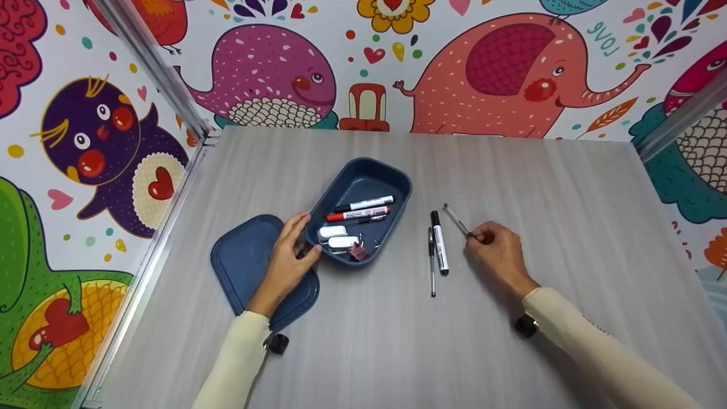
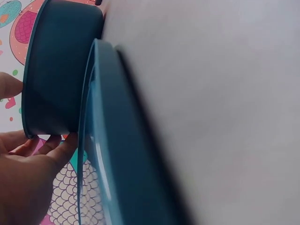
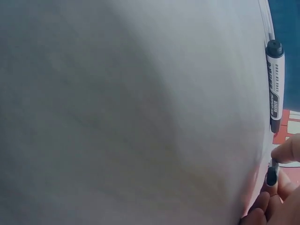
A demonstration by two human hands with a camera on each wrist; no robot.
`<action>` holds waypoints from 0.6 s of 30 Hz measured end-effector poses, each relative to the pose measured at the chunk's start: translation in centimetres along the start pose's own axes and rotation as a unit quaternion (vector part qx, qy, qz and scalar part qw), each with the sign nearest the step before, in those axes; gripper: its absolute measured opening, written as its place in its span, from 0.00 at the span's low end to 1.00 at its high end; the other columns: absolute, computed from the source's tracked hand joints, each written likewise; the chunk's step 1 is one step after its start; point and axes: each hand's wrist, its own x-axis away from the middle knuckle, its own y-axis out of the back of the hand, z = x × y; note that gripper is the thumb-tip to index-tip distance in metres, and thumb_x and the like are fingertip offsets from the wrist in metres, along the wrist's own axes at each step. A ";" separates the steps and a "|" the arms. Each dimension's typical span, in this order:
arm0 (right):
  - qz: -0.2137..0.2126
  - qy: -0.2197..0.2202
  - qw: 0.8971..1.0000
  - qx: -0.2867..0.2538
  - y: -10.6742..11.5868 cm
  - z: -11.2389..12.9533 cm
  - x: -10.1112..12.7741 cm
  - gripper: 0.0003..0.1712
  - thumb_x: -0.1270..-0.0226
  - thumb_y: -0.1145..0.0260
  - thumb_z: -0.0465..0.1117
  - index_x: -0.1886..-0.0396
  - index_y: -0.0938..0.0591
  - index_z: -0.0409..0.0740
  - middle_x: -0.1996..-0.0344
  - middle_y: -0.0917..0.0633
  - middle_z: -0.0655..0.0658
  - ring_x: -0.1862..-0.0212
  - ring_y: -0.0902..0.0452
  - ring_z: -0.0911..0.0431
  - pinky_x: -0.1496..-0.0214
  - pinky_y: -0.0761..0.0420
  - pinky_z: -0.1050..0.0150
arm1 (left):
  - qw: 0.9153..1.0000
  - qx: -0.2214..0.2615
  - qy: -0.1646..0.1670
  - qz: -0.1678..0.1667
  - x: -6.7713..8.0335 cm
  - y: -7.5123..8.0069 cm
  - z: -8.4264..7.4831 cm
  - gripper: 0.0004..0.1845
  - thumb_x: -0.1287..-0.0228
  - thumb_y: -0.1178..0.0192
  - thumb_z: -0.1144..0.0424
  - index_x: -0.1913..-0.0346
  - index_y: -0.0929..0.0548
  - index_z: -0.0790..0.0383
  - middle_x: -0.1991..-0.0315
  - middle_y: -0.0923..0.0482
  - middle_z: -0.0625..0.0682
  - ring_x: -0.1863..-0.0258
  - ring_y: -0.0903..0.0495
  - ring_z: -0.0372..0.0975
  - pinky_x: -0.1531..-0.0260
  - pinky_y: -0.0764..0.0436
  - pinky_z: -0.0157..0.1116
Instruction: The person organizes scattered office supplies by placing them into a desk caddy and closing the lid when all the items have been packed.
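A dark blue rectangular box (image 1: 397,213) sits at an angle on the table with its top open. My left hand (image 1: 288,267) holds the box at its near left corner, thumb and fingers on either side; in the left wrist view, the fingers (image 2: 56,152) touch its wall. Between the thumb and fingers of my right hand (image 1: 500,255) is the black end of a slim clear-barrelled pen (image 1: 454,218), angled away to the upper left. Just left of that hand lie a black-capped white marker (image 1: 441,244) and another clear pen (image 1: 432,267), side by side.
Inside the box are a black-and-white marker (image 1: 366,203), a red marker (image 1: 360,213), a dark pen (image 1: 366,220), white block-like pieces (image 1: 343,242) and a small maroon item (image 1: 358,251). The blue lid (image 1: 241,255) lies under my left forearm. Printed panels (image 1: 363,57) border the table.
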 end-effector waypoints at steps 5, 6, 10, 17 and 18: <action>-0.013 -0.017 0.999 -0.042 0.1 0.2 0.0 0.05 0.35 0.28 0.30 0.61 0.11 0.35 0.68 0.13 0.43 0.64 0.22 0.54 0.65 0.25 0.73 | 1.000 -0.013 0.001 -0.003 0.0 0.0 0.0 0.38 0.30 0.31 0.73 0.18 0.30 0.69 0.17 0.37 0.61 0.19 0.36 0.57 0.27 0.29 0.61; -0.016 -0.021 0.998 -0.052 0.2 0.2 0.0 0.05 0.35 0.28 0.30 0.61 0.11 0.35 0.68 0.13 0.43 0.64 0.22 0.55 0.65 0.25 0.73 | 1.000 -0.014 0.002 -0.003 0.0 0.0 -0.1 0.38 0.29 0.31 0.73 0.18 0.30 0.69 0.17 0.37 0.61 0.19 0.36 0.57 0.27 0.29 0.61; -0.030 -0.038 0.995 -0.087 0.3 0.1 0.0 0.06 0.35 0.28 0.29 0.60 0.11 0.34 0.68 0.13 0.44 0.64 0.22 0.57 0.64 0.25 0.74 | 1.000 -0.015 0.005 0.000 0.0 0.0 -0.2 0.38 0.29 0.32 0.72 0.18 0.30 0.68 0.16 0.37 0.60 0.18 0.36 0.56 0.26 0.29 0.60; -0.051 -0.039 0.990 -0.125 0.2 -0.1 -0.1 0.06 0.36 0.28 0.29 0.60 0.11 0.34 0.69 0.14 0.50 0.65 0.21 0.59 0.62 0.23 0.73 | 1.000 -0.007 0.001 -0.001 0.0 0.0 -0.2 0.38 0.30 0.31 0.74 0.18 0.30 0.70 0.17 0.37 0.62 0.19 0.35 0.56 0.26 0.29 0.60; -0.052 -0.035 0.989 -0.132 0.2 -0.1 -0.1 0.06 0.35 0.28 0.28 0.59 0.11 0.33 0.69 0.14 0.50 0.65 0.21 0.59 0.62 0.23 0.73 | 1.000 -0.008 0.001 -0.001 0.0 0.0 -0.2 0.38 0.30 0.31 0.74 0.18 0.30 0.70 0.17 0.37 0.61 0.19 0.35 0.56 0.26 0.29 0.60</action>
